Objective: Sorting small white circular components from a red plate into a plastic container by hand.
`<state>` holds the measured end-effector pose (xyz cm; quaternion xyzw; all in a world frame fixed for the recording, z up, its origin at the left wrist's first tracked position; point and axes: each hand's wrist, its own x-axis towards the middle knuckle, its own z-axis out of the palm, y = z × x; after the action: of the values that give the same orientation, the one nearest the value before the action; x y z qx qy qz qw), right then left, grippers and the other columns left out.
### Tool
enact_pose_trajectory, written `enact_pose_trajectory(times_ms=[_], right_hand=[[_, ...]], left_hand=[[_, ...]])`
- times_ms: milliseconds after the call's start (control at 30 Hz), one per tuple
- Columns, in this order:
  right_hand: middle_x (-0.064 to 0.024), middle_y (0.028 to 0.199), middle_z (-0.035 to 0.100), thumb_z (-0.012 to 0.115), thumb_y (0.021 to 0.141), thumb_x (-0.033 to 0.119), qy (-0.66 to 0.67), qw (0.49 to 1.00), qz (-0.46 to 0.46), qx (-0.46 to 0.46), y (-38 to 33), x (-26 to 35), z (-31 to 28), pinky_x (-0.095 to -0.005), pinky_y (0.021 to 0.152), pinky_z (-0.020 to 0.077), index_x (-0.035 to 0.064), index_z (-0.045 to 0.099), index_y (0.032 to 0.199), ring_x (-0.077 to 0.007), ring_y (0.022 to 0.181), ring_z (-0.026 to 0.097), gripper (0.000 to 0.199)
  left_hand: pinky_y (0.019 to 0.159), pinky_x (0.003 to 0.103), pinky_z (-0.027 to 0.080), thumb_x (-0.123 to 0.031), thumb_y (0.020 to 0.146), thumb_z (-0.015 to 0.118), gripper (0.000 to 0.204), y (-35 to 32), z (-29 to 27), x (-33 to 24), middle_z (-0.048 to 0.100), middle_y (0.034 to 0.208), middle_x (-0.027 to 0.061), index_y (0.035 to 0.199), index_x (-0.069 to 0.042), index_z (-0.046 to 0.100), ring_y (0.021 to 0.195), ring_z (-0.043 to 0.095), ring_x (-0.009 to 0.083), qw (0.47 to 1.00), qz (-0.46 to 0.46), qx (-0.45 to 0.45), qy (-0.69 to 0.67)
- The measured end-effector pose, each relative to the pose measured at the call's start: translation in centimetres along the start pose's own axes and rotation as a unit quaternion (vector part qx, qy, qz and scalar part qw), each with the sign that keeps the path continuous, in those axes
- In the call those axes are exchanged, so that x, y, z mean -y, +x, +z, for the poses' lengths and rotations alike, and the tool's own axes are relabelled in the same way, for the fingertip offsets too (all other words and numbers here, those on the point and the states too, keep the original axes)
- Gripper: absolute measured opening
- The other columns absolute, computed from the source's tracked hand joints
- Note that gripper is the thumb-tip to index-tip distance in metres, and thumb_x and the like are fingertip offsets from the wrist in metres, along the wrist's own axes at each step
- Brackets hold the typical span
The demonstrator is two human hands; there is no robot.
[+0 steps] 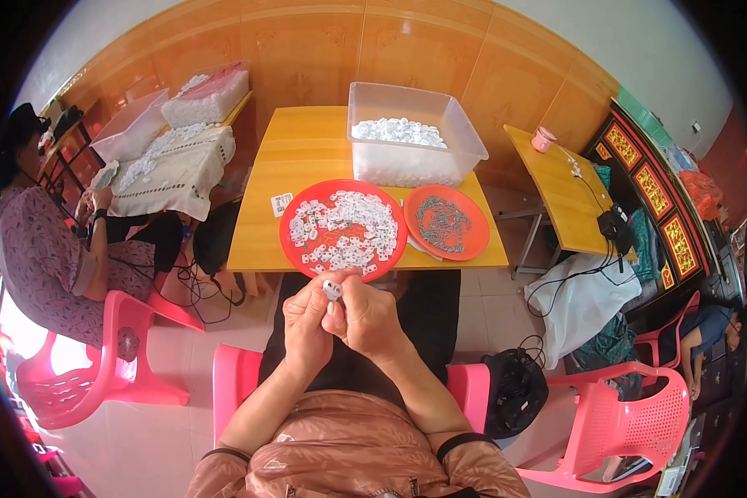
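Observation:
My left hand (308,322) and my right hand (370,314) meet over my lap, just in front of the table's near edge. Between their fingertips they pinch a small white plastic piece (332,290) with dark spots on its face. Both hands are closed on it, and the fingers cover part of it. Just beyond them, a red round tray (287,235) holds many small white plastic pieces (353,217). To its right lies an orange-red plate (476,224) with a heap of small grey metal parts (443,224).
A clear plastic bin (415,169) of white pieces stands at the back of the yellow table (295,137). At left a person (54,241) sits working beside a cloth-covered table (174,178). A pink chair (622,423) and black bag (515,390) are at right.

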<state>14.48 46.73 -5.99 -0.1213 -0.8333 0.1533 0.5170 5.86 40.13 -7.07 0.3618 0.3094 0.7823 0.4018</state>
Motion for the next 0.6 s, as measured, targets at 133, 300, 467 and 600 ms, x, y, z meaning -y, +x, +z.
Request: enact_pose_trajectory(times_ms=[133, 300, 467, 600], right_hand=[[-0.0099, 0.061, 0.053, 0.059, 0.082, 0.016, 0.002, 1.000, 0.017, 0.007, -0.3, -0.1, 0.2, -0.0341, 0.047, 0.0466, 0.0005, 0.050, 0.089, -0.0253, 0.053, 0.057, 0.019], [-0.0100, 0.062, 0.054, 0.058, 0.085, 0.015, 0.035, 0.999, 0.029, 0.016, -0.2, 0.0, 0.2, -0.0345, 0.048, 0.0474, 0.0003, 0.052, 0.096, -0.0258, 0.055, 0.059, 0.019], [-0.0127, 0.064, 0.054, 0.053, 0.090, 0.014, 0.101, 0.991, 0.085, 0.015, 0.1, 0.6, 0.0, -0.0352, 0.050, 0.0461, 0.0004, 0.052, 0.098, -0.0268, 0.056, 0.059, 0.016], [-0.0101, 0.060, 0.052, 0.047, 0.096, 0.016, 0.235, 0.951, 0.198, 0.027, 0.8, 1.6, -0.9, -0.0308, 0.049, 0.0414, 0.0002, 0.054, 0.093, -0.0206, 0.051, 0.055, 0.018]], left_hand=[[0.093, 0.033, 0.043, -0.035, 0.096, 0.048, 0.042, -0.1, 0.1, -0.2, 0.061, 0.113, 0.0167, 0.110, 0.002, 0.059, 0.102, 0.058, 0.0210, 1.000, -0.014, -0.006, 0.011], [0.089, 0.029, 0.044, -0.031, 0.096, 0.048, 0.040, 0.0, 0.7, -0.1, 0.062, 0.112, 0.0130, 0.111, 0.004, 0.059, 0.097, 0.058, 0.0155, 0.999, -0.009, -0.042, -0.018], [0.087, 0.030, 0.045, -0.029, 0.098, 0.046, 0.037, 0.3, 0.2, 0.0, 0.060, 0.116, 0.0134, 0.112, 0.003, 0.059, 0.096, 0.058, 0.0168, 0.999, 0.006, -0.035, -0.027], [0.086, 0.030, 0.046, -0.027, 0.098, 0.045, 0.034, 0.3, -0.3, -0.1, 0.060, 0.117, 0.0130, 0.113, 0.000, 0.058, 0.097, 0.058, 0.0173, 0.999, 0.000, -0.029, -0.041]])
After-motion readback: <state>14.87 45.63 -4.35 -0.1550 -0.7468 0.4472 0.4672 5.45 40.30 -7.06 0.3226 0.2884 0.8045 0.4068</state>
